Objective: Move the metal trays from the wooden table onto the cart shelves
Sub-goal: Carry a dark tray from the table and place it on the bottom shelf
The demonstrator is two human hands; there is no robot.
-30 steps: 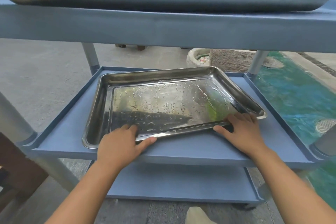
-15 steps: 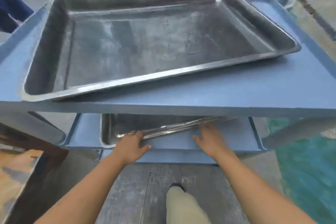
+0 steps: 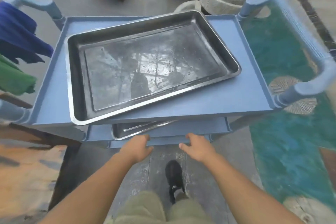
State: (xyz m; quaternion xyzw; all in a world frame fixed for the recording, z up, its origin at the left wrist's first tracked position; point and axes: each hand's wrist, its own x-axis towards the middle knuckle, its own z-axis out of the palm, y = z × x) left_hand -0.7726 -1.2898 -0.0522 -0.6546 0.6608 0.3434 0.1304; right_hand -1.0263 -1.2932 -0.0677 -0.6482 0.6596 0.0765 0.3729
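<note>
The lower tray (image 3: 125,131) is mostly hidden beneath the cart's top shelf (image 3: 227,102); only its near left corner shows on the middle shelf (image 3: 196,129). The upper tray (image 3: 152,67) lies flat on the top shelf, long axis left to right, right end skewed away. The left hand (image 3: 135,148) and right hand (image 3: 197,146) are held at the middle shelf's front edge, fingers relaxed, nothing gripped; contact cannot be determined.
</note>
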